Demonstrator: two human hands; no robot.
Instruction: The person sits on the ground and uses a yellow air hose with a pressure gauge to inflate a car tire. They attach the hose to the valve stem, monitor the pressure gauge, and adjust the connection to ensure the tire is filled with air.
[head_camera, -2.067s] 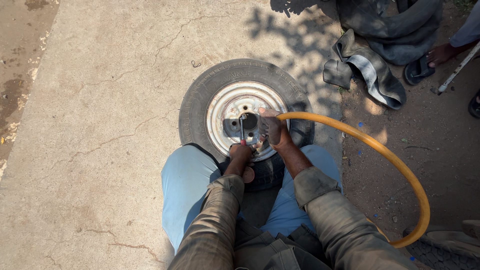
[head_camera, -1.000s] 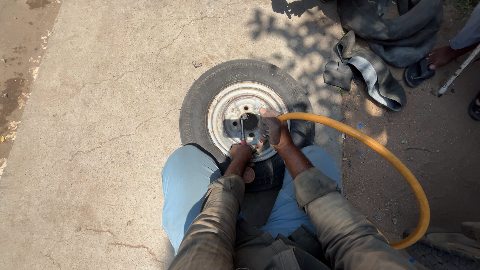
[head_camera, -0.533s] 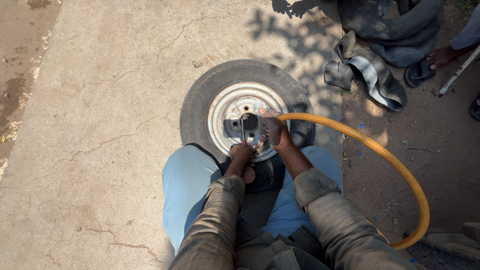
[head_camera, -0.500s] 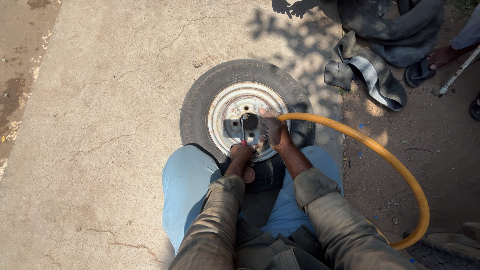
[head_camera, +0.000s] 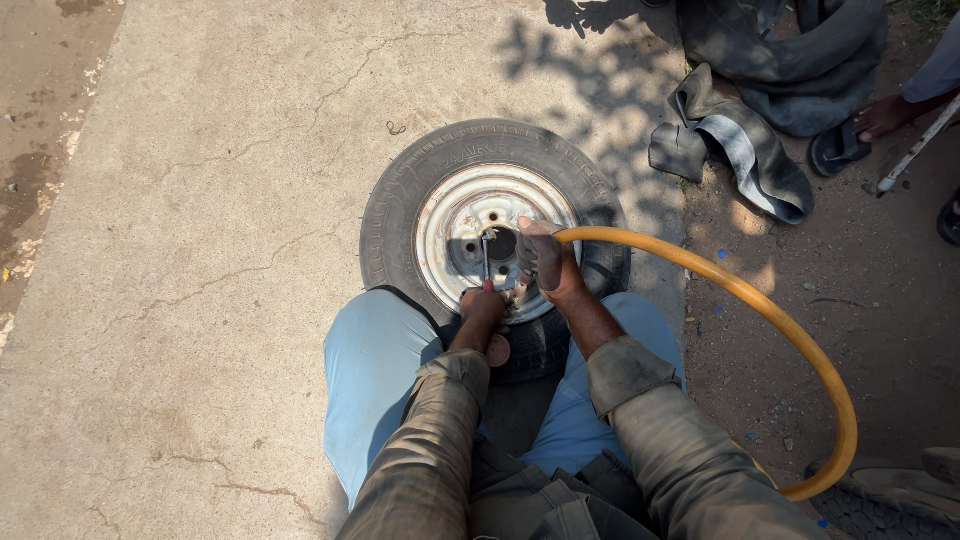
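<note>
Left hand (head_camera: 483, 305) pinches a thin upright metal tool (head_camera: 486, 258) | right hand (head_camera: 545, 260) closed on orange hose (head_camera: 760, 310) end, nearer the hub | I see wheel (head_camera: 495, 235) flat on concrete (head_camera: 180, 250) just ahead of my knees; pitted steel rim (head_camera: 450, 235), ribbed rubber | hose arcs right.

Long olive-drab jacket sleeves (head_camera: 660, 450), dusty, creased, cuffs loose at wrists. Light blue trousers (head_camera: 375, 380). Bare left hand (head_camera: 483, 305) and right hand (head_camera: 545, 262).
</note>
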